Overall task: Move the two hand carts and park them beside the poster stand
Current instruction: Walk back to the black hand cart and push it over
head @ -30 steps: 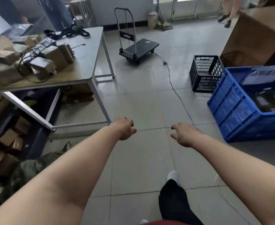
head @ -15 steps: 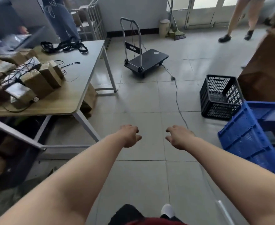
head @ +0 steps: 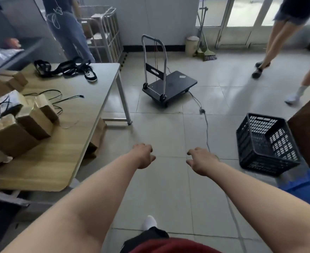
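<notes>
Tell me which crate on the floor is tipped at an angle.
The black crate, empty, leans tilted on the tiles right of the right hand. The blue crate, nearer the camera, is mostly cut off at the frame's edge.

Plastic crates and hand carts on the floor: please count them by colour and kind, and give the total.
Black hand cart: 1
Black crate: 1
Blue crate, partly cut off at the frame edge: 1
Total: 3

Blue crate (head: 307, 187) cut off at right edge.
</notes>
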{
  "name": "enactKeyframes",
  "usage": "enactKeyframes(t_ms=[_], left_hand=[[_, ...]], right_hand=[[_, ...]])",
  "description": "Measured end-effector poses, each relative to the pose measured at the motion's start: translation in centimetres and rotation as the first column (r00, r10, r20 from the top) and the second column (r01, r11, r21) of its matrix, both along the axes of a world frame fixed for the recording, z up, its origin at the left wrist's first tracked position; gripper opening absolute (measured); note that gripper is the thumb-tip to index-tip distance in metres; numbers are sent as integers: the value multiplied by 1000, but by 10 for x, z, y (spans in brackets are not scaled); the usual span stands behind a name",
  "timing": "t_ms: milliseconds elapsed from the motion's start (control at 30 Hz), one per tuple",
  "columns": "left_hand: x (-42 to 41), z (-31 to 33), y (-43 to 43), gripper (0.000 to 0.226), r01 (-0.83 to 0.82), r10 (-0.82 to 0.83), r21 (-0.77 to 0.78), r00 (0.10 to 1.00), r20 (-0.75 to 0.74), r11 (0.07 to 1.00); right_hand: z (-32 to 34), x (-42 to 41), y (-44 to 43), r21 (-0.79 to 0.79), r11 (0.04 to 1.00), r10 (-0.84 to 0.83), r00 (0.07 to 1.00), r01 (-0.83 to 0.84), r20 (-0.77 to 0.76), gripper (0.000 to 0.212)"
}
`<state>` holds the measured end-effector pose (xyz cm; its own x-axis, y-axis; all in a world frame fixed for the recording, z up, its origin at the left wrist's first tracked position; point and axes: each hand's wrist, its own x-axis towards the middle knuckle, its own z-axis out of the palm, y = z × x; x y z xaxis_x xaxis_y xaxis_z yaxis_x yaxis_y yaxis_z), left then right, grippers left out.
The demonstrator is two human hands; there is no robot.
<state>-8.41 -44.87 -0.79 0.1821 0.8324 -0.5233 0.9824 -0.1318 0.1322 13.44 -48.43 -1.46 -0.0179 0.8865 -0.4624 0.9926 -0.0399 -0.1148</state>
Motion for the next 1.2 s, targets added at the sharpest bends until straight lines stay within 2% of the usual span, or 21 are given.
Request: enactKeyframes(t_ms=[333, 533, 700, 867, 1033, 1200], left_hand=[[-19, 10, 223, 48, -25, 25, 21, 1000, -13, 999], [10, 2, 351, 50, -10, 12, 68, 999, -33, 998], [36, 12, 451, 51, -31, 34, 38, 998, -61, 999], [55, 21, 541, 49, -125, 121, 56, 991, 57, 991], [56, 15, 612, 50, -94, 94, 16, 995, 25, 995], [43, 15, 708, 51, -77, 74, 63, 996, 56, 995]], right_hand=[[7, 3, 205, 57, 996, -72, 997, 72, 1, 46], [-10, 26, 347, 89, 995, -37, 999, 39, -27, 46], [1, 48, 469, 91, 996, 20, 997, -14, -71, 46], [20, 65, 581, 140, 990, 42, 995, -28, -96, 45], [14, 60, 653, 135, 990, 63, 989, -45, -134, 47], [12, 47, 737, 141, 989, 50, 991, -32, -126, 42]])
